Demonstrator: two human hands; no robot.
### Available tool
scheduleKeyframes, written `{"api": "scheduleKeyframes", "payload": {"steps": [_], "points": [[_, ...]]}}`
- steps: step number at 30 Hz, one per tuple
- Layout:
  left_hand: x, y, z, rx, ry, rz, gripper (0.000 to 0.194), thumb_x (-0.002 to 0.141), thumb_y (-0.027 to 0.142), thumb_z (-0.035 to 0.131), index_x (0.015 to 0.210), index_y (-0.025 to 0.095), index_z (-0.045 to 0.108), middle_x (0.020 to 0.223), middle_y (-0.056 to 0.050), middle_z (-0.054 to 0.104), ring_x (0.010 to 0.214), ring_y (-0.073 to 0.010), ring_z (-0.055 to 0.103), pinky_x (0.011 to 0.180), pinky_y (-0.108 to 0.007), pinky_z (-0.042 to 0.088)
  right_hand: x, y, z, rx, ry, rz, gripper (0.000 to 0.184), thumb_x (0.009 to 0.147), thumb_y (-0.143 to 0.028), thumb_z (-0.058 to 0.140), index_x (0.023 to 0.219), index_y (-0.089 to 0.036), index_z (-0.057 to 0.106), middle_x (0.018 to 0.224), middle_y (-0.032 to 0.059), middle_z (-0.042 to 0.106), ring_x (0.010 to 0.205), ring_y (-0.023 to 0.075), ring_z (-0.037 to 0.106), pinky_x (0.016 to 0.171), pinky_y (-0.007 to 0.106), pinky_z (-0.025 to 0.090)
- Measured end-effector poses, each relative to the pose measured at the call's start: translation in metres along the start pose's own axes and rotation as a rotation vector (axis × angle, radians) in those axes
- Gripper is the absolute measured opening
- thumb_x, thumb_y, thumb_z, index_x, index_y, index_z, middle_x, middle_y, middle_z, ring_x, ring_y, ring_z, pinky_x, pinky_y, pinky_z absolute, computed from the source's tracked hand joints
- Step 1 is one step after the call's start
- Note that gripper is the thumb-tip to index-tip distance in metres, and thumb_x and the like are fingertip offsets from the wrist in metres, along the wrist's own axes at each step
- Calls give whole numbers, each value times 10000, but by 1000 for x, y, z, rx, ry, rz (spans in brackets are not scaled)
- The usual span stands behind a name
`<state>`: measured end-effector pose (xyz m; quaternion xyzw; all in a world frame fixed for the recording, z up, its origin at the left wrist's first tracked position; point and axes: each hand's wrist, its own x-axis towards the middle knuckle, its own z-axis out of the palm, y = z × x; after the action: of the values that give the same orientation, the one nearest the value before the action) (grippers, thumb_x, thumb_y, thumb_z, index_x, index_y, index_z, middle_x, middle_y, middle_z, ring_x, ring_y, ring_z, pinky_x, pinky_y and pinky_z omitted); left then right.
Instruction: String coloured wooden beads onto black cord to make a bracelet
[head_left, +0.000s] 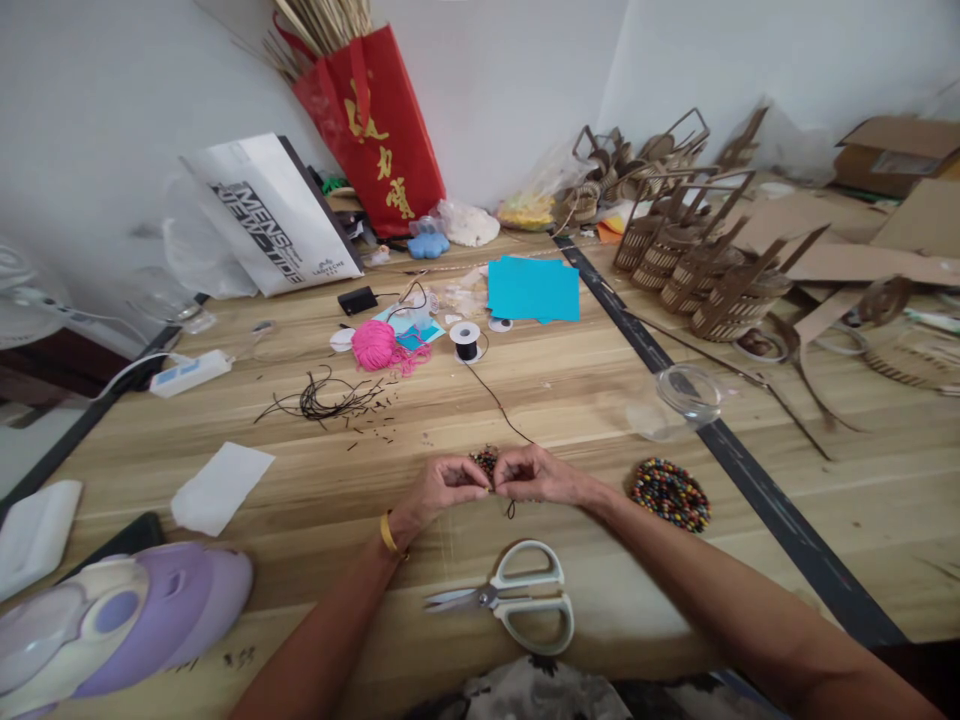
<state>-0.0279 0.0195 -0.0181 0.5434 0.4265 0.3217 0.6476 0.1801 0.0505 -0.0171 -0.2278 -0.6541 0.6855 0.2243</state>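
Working with two bare hands at one wooden counter (592, 390), on the near side of one white-flanged spool (466, 345). Pinching one black cord (499, 402), running from the spool, between the fingers of the right hand (541, 474). Holding the fingers of the left hand (442, 482) close beside, with the tips being too small to tell whether clamped on anything. Having one small bunch of beads (484, 458) partly hidden between the hands, nearer than the spool. Wearing one yellow bracelet (388, 533) on the left wrist.

Having one pair of scissors (486, 598) well to the near side of the spool, and one heap of multicoloured beaded strings (670, 494) to its right and nearer. Facing, to the left of the spool, one ball of pink yarn (373, 345), one loose pile of black cord lengths (330, 397), being too tangled to count, one white power strip (191, 373) and, nearer, one white paper (223, 487).

Facing, just beyond the spool to the right, several overlapping blue sheets (534, 289); farther right, four slatted baskets (739, 300) in a row; beyond the spool to the left, two bags, one red bag (405, 140) and one white bag (277, 220).
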Motion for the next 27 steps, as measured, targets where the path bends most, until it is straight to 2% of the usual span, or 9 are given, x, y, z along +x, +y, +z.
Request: {"api": "scheduleKeyframes", "payload": {"steps": [15, 27], "points": [[-1, 1, 0, 1, 16, -5, 260, 609, 297, 803, 734, 103, 684, 748, -46, 687, 678, -113, 598, 673, -220, 437, -1, 0, -2, 27, -3, 70, 336, 757, -426, 666, 746, -106, 565, 548, -60, 447, 476, 45, 344, 451, 175, 264], [-1, 1, 1, -3, 13, 0, 269, 605, 300, 805, 733, 104, 673, 754, -51, 688, 678, -123, 606, 674, -234, 447, 0, -1, 0, 19, -3, 57, 307, 762, -400, 659, 739, -108, 566, 550, -59, 444, 483, 49, 339, 457, 176, 261]]}}
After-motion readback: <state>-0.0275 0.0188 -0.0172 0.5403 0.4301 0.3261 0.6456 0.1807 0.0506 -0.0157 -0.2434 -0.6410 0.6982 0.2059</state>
